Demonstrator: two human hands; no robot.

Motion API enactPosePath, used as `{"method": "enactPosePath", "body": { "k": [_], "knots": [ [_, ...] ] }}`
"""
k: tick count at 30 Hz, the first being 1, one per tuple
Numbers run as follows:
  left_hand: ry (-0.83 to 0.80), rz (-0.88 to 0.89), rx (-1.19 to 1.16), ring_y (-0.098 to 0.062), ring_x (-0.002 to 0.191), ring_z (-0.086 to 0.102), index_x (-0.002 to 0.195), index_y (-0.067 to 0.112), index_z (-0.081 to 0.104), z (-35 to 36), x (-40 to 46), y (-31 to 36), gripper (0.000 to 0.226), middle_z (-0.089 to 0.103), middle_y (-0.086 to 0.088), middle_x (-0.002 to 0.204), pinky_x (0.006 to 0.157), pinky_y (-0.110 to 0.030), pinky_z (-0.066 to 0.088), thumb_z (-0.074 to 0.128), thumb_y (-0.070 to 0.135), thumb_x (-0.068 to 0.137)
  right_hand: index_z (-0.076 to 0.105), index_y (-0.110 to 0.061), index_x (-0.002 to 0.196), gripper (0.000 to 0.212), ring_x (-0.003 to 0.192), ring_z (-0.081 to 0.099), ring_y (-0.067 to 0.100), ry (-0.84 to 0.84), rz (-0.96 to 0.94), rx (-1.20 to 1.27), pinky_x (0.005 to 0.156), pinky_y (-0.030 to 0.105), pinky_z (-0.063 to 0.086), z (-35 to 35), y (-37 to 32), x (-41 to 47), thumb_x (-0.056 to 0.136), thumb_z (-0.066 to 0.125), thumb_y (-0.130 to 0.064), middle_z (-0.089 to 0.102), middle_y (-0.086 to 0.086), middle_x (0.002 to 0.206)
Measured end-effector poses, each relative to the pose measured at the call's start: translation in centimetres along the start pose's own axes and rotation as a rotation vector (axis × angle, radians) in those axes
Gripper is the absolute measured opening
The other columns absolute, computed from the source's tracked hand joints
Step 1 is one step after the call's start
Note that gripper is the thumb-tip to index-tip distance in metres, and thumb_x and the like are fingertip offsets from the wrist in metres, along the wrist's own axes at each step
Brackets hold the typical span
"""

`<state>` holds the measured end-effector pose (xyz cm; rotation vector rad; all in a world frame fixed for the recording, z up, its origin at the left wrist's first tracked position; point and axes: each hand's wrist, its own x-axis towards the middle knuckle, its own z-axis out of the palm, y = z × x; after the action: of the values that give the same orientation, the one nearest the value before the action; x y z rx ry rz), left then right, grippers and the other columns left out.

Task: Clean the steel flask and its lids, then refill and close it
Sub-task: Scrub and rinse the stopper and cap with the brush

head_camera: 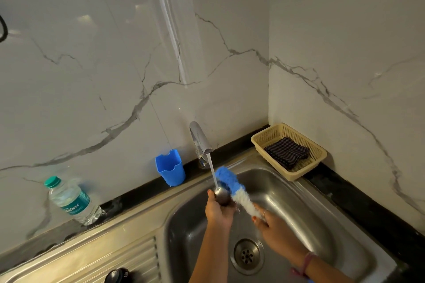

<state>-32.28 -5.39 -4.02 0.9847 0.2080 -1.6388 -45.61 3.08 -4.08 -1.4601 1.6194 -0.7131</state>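
Over the steel sink (305, 200), my left hand (217, 212) grips a small rounded steel piece (222, 195), either the flask or one of its lids; I cannot tell which. Water runs from the chrome tap (200, 138) onto it. My right hand (277, 228) holds the handle of a blue and white bottle brush (230, 182), whose bristles lie against the steel piece. A black object, perhaps a lid (116, 275), lies on the drainboard at the bottom edge.
A blue plastic cup (170, 167) stands on the black ledge left of the tap. A plastic water bottle (72, 201) with a green cap leans against the marble wall. A beige basket (315, 151) with a dark checked cloth (287, 151) sits in the right corner. The drain (247, 255) lies below my hands.
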Motion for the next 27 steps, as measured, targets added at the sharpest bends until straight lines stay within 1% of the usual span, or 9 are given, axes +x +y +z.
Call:
{"method": "enactPosePath", "body": {
  "k": [3, 5, 8, 10, 15, 19, 22, 25, 27],
  "knots": [
    [0.009, -0.029, -0.015, -0.035, 0.096, 0.061, 0.132, 0.007, 0.053, 0.1, 0.0, 0.2, 0.04, 0.064, -0.019, 0.106, 0.088, -0.053, 0.049, 0.045, 0.035, 0.103, 0.028, -0.041, 0.139, 0.045, 0.062, 0.055, -0.012, -0.019, -0.083, -0.069, 0.06, 0.004, 0.041, 0.2, -0.7, -0.9, 0.1, 0.046, -0.028, 0.057, -0.018, 0.084],
    [0.015, -0.043, -0.065, -0.033, 0.094, 0.061, 0.135, 0.009, 0.052, 0.1, 0.4, 0.6, 0.041, 0.063, -0.017, 0.105, 0.081, -0.051, 0.049, 0.046, 0.033, 0.103, 0.026, -0.045, 0.139, 0.046, 0.071, 0.061, -0.003, -0.032, -0.095, -0.132, 0.069, 0.006, 0.045, 0.5, -0.5, -1.6, 0.1, 0.045, -0.03, 0.067, -0.011, 0.097],
    [0.024, -0.05, -0.07, -0.037, 0.116, 0.055, 0.134, 0.009, 0.051, 0.1, 0.3, 0.8, 0.038, 0.061, -0.019, 0.108, 0.099, -0.056, 0.041, 0.043, 0.032, 0.104, 0.031, -0.038, 0.144, 0.049, 0.073, 0.064, -0.004, -0.03, -0.073, -0.11, 0.069, 0.005, 0.045, 0.8, 0.6, -1.9, 0.1, 0.047, -0.027, 0.069, -0.01, 0.098],
    [0.021, -0.057, -0.078, -0.041, 0.129, 0.048, 0.138, 0.009, 0.046, 0.0, 0.1, 0.7, 0.042, 0.056, -0.024, 0.126, 0.107, -0.059, 0.034, 0.043, 0.033, 0.104, 0.033, -0.036, 0.145, 0.048, 0.063, 0.057, -0.007, -0.01, -0.05, -0.099, 0.063, 0.005, 0.043, 0.8, 1.0, -1.1, 0.1, 0.046, -0.029, 0.063, -0.015, 0.091],
    [-0.044, -0.062, -0.06, -0.046, 0.11, 0.055, 0.137, 0.006, 0.042, 0.0, -0.7, 1.0, 0.044, 0.055, -0.031, 0.112, 0.099, -0.057, 0.042, 0.041, 0.036, 0.104, 0.037, -0.032, 0.145, 0.047, 0.082, 0.06, 0.002, 0.037, -0.021, -0.069, 0.078, 0.021, 0.05, 0.0, 0.3, 1.4, 0.099, 0.046, -0.032, 0.067, -0.005, 0.113],
    [-0.036, -0.023, -0.041, -0.04, 0.096, 0.058, 0.131, 0.005, 0.047, -0.2, -0.1, 1.9, 0.04, 0.06, -0.025, 0.108, 0.09, -0.056, 0.043, 0.039, 0.034, 0.105, 0.023, -0.043, 0.146, 0.05, 0.055, 0.051, 0.002, -0.002, -0.117, -0.218, 0.053, 0.009, 0.036, -0.2, 0.0, -0.1, 0.1, 0.042, -0.033, 0.057, -0.01, 0.072],
    [-0.031, 0.003, 0.008, -0.039, 0.1, 0.059, 0.13, 0.002, 0.052, -0.5, 0.3, 2.0, 0.039, 0.062, -0.023, 0.109, 0.1, -0.056, 0.04, 0.038, 0.029, 0.105, 0.007, -0.056, 0.139, 0.054, 0.062, 0.06, 0.003, -0.027, -0.176, -0.324, 0.061, 0.008, 0.037, 0.2, 1.4, -1.8, 0.099, 0.04, -0.039, 0.067, -0.005, 0.076],
    [-0.057, 0.01, 0.048, -0.037, 0.098, 0.059, 0.114, 0.003, 0.057, -0.6, -0.3, 1.6, 0.033, 0.063, -0.022, 0.105, 0.092, -0.057, 0.043, 0.038, 0.029, 0.106, 0.019, -0.056, 0.14, 0.052, 0.066, 0.063, -0.002, 0.046, -0.14, -0.213, 0.062, 0.005, 0.039, 0.2, 3.0, -2.0, 0.094, 0.043, -0.052, 0.071, -0.005, 0.076],
    [-0.084, 0.0, 0.097, -0.039, 0.112, 0.058, 0.116, 0.007, 0.059, -1.1, -0.1, 1.0, 0.036, 0.065, -0.022, 0.114, 0.101, -0.061, 0.039, 0.04, 0.035, 0.104, 0.031, -0.04, 0.145, 0.05, 0.06, 0.059, -0.006, 0.037, -0.083, -0.118, 0.057, 0.006, 0.04, 0.4, 2.5, -1.6, 0.097, 0.047, -0.038, 0.064, -0.012, 0.071]
  ]
}}
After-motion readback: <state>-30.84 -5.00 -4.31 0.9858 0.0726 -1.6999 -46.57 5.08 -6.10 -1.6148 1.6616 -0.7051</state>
